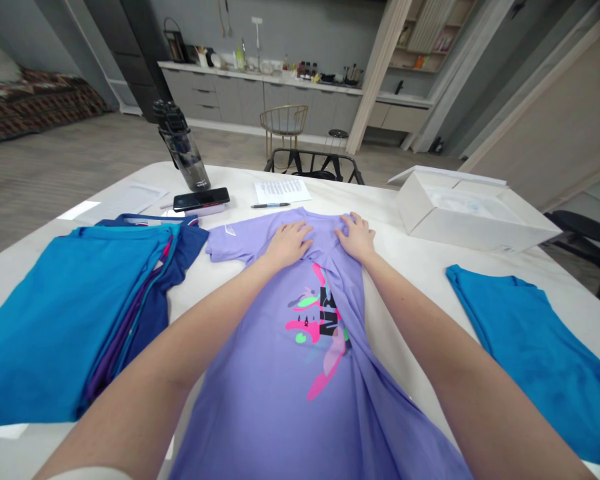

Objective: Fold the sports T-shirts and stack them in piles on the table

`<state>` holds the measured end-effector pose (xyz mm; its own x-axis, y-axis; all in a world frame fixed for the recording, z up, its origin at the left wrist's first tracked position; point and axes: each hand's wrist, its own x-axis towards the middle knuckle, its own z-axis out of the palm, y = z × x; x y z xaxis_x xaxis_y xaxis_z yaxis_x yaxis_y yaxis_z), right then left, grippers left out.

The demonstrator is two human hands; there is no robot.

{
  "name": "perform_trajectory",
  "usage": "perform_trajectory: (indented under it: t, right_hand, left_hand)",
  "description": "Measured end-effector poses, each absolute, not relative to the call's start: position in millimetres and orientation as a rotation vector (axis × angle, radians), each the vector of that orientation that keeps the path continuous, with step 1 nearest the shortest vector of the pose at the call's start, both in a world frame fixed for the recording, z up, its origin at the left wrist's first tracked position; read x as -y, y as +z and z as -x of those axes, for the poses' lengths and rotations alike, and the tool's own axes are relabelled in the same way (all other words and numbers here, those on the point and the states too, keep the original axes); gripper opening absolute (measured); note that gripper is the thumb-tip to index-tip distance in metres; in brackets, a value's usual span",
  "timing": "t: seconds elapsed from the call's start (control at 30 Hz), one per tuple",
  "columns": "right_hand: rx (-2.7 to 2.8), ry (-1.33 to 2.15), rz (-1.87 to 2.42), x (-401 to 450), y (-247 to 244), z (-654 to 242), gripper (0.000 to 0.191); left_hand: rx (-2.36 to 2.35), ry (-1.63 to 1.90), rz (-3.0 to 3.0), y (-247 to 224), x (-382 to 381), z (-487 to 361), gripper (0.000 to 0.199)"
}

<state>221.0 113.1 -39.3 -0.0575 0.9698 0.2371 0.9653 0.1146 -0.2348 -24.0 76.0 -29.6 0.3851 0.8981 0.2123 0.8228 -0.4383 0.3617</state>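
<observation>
A lavender T-shirt (275,373) with a pink, green and black print lies lengthwise on the white table (400,313). Its collar is at the far end, its left sleeve area spreads flat, and its right side is folded inward in creases. My left hand (289,244) rests on the shirt left of the collar, fingers spread. On the right shoulder edge lies my right hand (356,237), its fingers apart on the fabric.
Folded blue and navy shirts (80,307) are stacked at left; a folded blue shirt (535,347) lies at right. Beyond are a bottle (187,160), phone (201,199), pen (271,205), printed paper (285,191) and an open white box (480,223).
</observation>
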Motion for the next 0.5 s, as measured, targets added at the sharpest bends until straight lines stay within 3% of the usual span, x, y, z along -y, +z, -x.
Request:
perform_trajectory:
  t: [0.13, 0.5]
  right_hand:
    - [2.244, 0.178, 1.907, -77, -42, -219, 0.057]
    - [2.266, 0.304, 1.809, 34, -49, -239, 0.059]
  left_hand:
    - [-1.532, 0.253, -2.437, -32, -52, 22, 0.058]
    - [-1.369, 0.229, -2.551, -32, 55, 1, 0.062]
